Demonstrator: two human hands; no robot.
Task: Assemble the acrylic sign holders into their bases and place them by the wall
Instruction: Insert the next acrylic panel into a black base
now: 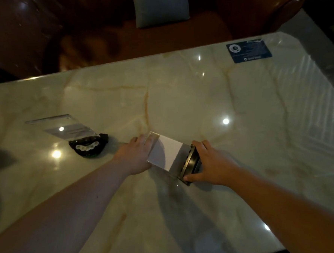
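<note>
A clear acrylic sign holder (167,153) with a white insert lies flat near the middle of the marble table (199,97). My left hand (137,155) grips its left end. Its right end meets a dark base (191,164), which my right hand (211,162) holds from the right side. To the left, a second acrylic holder (64,125) lies tipped over, its lower end at a round black base (89,146) with white beads on it.
A dark blue card (248,51) lies flat at the table's far right corner. Brown leather seating (90,33) with a pale cushion (161,7) runs behind the far edge. The right table edge borders a grey strip.
</note>
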